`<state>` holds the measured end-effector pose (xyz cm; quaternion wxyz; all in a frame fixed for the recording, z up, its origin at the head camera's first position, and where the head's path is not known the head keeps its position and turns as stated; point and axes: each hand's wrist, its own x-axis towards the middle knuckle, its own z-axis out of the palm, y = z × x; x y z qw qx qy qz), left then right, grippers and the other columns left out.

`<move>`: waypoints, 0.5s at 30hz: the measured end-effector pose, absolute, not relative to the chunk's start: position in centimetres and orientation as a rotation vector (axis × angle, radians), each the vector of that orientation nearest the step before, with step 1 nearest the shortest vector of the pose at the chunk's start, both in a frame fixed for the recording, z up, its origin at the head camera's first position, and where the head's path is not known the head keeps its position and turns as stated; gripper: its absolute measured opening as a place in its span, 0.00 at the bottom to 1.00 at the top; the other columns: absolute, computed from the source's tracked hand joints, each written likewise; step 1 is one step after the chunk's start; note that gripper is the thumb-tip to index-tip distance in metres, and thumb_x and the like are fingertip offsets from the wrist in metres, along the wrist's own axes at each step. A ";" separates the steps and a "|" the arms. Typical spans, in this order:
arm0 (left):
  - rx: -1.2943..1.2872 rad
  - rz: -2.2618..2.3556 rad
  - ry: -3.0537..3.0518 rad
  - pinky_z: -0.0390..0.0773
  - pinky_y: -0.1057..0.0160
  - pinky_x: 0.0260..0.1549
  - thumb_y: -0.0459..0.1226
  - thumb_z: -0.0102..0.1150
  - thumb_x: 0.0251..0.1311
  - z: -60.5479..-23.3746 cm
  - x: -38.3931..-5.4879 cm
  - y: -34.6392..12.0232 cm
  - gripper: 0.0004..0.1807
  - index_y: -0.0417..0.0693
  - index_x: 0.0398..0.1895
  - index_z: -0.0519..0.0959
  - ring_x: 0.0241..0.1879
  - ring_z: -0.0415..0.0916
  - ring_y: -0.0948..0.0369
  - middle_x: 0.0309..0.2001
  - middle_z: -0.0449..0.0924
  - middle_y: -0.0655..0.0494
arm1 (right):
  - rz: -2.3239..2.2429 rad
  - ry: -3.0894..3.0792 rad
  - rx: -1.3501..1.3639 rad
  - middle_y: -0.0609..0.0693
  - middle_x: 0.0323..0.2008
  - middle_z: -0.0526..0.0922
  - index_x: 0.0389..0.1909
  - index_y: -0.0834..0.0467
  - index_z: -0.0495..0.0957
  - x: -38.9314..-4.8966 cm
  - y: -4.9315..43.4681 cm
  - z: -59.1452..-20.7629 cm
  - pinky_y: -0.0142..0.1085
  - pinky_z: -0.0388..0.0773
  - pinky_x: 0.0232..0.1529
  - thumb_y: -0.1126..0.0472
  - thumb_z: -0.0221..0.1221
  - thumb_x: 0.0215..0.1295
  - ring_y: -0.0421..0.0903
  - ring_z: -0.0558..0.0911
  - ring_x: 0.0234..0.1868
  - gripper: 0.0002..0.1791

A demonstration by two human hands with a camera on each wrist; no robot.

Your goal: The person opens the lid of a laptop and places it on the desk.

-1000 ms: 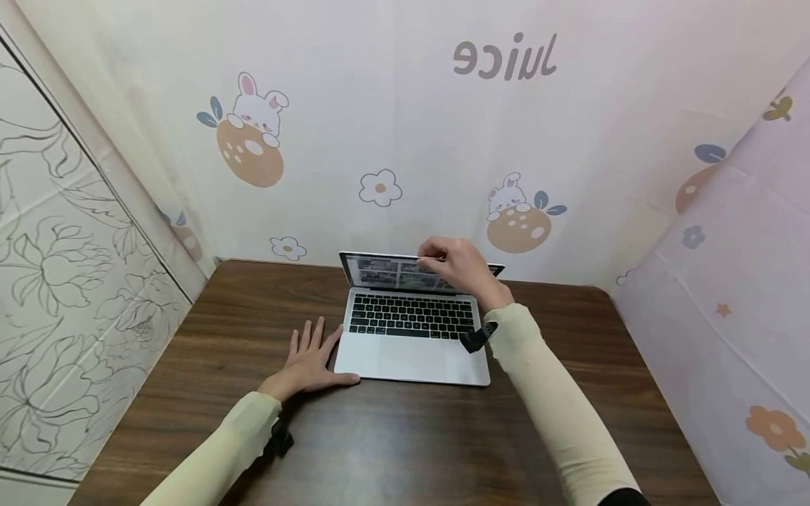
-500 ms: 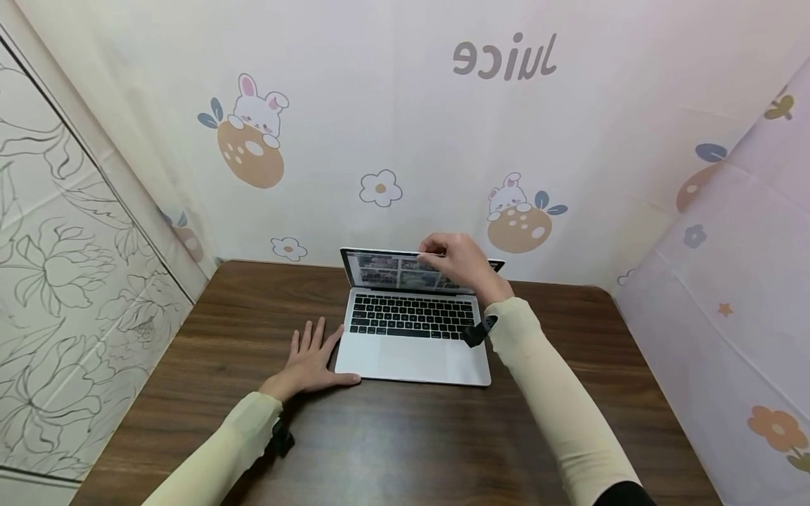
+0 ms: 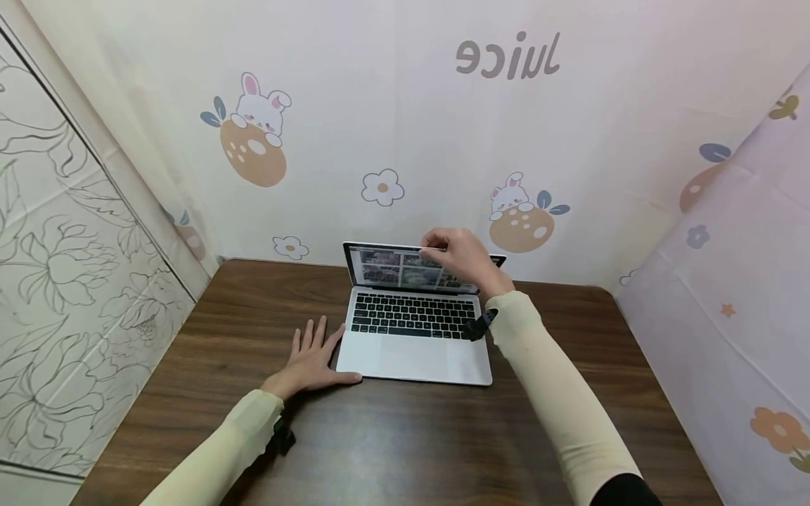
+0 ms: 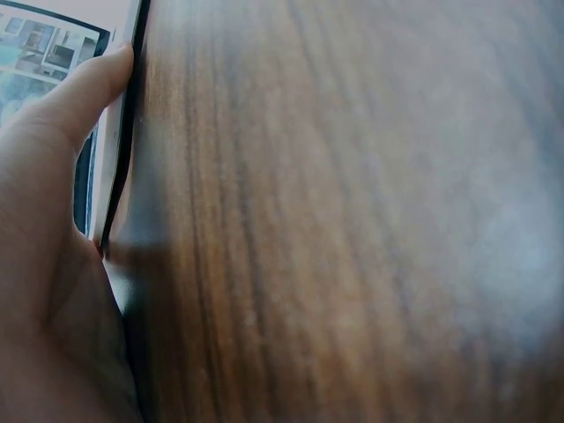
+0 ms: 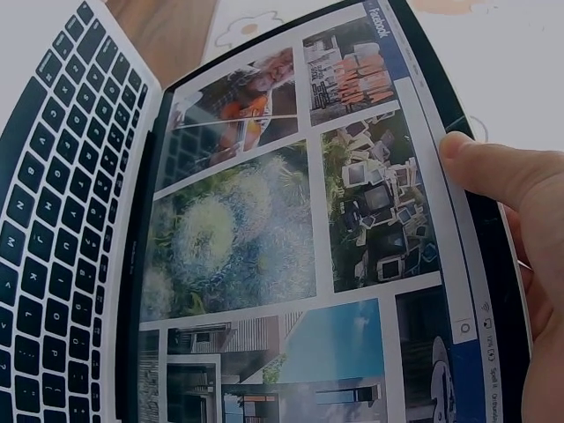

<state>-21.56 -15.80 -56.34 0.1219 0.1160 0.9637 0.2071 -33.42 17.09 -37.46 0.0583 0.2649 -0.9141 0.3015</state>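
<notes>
A silver laptop (image 3: 414,357) lies on the wooden table with its screen (image 3: 386,269) raised and lit, showing a grid of pictures. My right hand (image 3: 465,256) pinches the top edge of the screen, thumb on the front and fingers behind, as the right wrist view shows with the thumb (image 5: 493,167) on the bezel. At the laptop's front left corner rests my left hand (image 3: 311,362), fingers spread on the table and thumb along the front edge. In the left wrist view the left thumb (image 4: 92,79) lies by that edge.
The dark wooden table (image 3: 392,450) runs up to a pale curtain (image 3: 405,126) printed with rabbits and flowers, close behind the screen. A patterned panel (image 3: 69,281) stands on the left, and another curtain (image 3: 715,295) hangs on the right.
The right hand has moved up a little with the screen's top edge, so the screen tilts further back and more of it shows. The left hand stays in place.
</notes>
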 end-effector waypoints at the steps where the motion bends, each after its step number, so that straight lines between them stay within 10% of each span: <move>1: 0.341 0.612 2.815 0.24 0.33 0.75 0.83 0.56 0.42 -56.4 -21.6 -15.8 0.70 0.61 0.85 0.47 0.81 0.21 0.37 0.84 0.27 0.39 | 0.915 -2.771 0.798 0.49 0.40 0.89 0.42 0.52 0.85 -33.5 17.1 -37.4 0.46 0.83 0.49 0.52 0.66 0.71 0.46 0.87 0.42 0.08; 15: 0.343 0.610 2.814 0.24 0.32 0.74 0.83 0.55 0.42 -56.5 -21.7 -15.8 0.70 0.61 0.85 0.46 0.81 0.21 0.37 0.84 0.27 0.39 | 0.905 -2.782 0.750 0.49 0.40 0.89 0.43 0.53 0.85 -34.0 16.9 -37.0 0.47 0.82 0.48 0.53 0.66 0.71 0.46 0.87 0.42 0.08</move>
